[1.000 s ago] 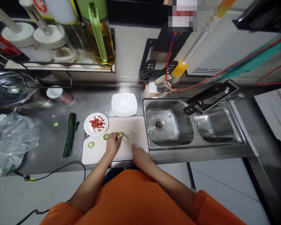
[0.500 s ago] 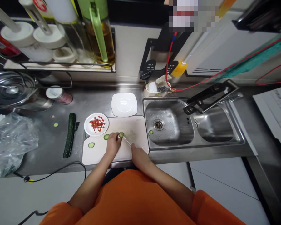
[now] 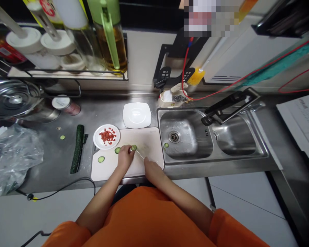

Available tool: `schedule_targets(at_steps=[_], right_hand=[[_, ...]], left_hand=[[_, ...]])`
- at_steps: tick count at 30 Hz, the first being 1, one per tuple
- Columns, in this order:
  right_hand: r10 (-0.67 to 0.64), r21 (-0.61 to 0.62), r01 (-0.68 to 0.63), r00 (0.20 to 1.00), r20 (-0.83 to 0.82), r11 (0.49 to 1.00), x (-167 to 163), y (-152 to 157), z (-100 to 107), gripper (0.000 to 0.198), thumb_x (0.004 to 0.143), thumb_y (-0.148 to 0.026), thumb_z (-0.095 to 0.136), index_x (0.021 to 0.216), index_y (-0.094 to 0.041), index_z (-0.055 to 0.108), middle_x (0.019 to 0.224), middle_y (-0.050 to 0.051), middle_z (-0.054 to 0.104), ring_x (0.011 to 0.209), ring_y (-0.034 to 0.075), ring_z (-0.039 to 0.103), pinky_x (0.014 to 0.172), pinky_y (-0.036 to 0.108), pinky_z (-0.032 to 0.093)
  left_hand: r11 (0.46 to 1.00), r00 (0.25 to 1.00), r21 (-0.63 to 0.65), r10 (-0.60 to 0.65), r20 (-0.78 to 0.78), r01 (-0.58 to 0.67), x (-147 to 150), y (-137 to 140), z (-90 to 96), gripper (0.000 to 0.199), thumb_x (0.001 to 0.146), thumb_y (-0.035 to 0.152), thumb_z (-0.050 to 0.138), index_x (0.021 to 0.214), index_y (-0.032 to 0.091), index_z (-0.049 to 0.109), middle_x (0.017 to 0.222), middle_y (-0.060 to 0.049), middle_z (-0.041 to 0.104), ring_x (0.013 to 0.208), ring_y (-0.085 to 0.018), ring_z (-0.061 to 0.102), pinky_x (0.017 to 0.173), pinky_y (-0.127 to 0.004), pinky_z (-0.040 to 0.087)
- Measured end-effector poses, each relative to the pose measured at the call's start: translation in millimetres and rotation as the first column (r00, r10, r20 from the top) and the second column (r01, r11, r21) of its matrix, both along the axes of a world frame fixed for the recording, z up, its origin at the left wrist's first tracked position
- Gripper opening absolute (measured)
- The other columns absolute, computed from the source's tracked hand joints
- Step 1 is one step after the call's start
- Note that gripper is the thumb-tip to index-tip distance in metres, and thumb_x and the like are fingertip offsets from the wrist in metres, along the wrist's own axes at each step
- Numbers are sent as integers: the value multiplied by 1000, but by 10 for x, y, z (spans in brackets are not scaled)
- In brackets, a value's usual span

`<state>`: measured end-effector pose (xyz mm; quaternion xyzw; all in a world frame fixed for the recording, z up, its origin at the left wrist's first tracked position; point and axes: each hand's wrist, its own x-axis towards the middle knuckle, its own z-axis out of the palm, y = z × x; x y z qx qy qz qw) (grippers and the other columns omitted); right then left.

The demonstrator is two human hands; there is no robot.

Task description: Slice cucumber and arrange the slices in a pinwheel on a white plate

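Over the white cutting board (image 3: 146, 139), my left hand (image 3: 125, 158) pinches a cucumber slice (image 3: 134, 148) between thumb and fingers. My right hand (image 3: 153, 170) is closed round the handle of a thin knife (image 3: 140, 154), its narrow blade reaching up and left to the slice. The handle is hidden in the fist. Another slice (image 3: 117, 150) lies just left of my left hand, and a further slice (image 3: 101, 159) rests near the board's left end. A round white plate (image 3: 95, 137) of small red berries overlaps the board's upper left corner.
A square white plate (image 3: 137, 115) stands behind the board. To the left lie a dark green cucumber (image 3: 77, 147), a plastic bag (image 3: 15, 157) and a lidded pot (image 3: 41, 111). The double sink (image 3: 187, 159) adjoins the board's right side. A black cable (image 3: 64, 185) crosses the counter's front edge.
The camera view has shifted slightly. Both hands stay in nearly the same place, with the knife still at the cucumber slice.
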<state>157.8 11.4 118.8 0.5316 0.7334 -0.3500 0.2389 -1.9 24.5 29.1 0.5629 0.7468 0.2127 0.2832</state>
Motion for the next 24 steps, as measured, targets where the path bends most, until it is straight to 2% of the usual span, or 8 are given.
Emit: schedule_targets(at_steps=[3,7,15,20,24], right_hand=[[-1,10,1,1000,1,1000,56,-52,28,39,82,1,34,119,-9,41,98,17,65,98,26,62,75,33,47],[-15,-35,16,1000,27,999,151,-124,61,35,82,-2,38,116,-10,44,99,17,65,98,27,62,76,33,47],[-35,-80,40,997,69,996,231,-155,114,36,84,-2,34,118,-11,42,100,18,64,102,26,61,77,34,47],[-23,-47,25,999,42,999,255,-168,77,37,82,0,33,117,-9,42,99,18,64,99,27,62,75,35,48],[-24,-32,25,999,42,999,270,-161,67,37,82,1,34,115,-10,43,96,16,65,99,26,62,75,33,47]], left_hand=[[1000,1000,10,-7,0,7,-7,-3,-13,22,74,22,53,93,16,63,83,-7,61,79,-19,54,77,-31,42],[1000,1000,-5,-7,-5,7,-9,7,-15,23,73,24,54,92,16,63,85,-8,61,79,-20,54,77,-32,42],[999,999,-45,-16,-30,15,8,107,100,16,68,22,55,83,18,60,72,-4,58,75,-20,54,71,-30,40],[995,998,-99,8,67,-2,-1,124,131,12,75,29,52,73,19,58,67,-1,60,64,-15,54,63,-26,37],[991,983,-102,98,154,-83,-29,80,152,17,75,30,52,82,18,62,69,-1,64,63,-13,56,64,-24,40]])
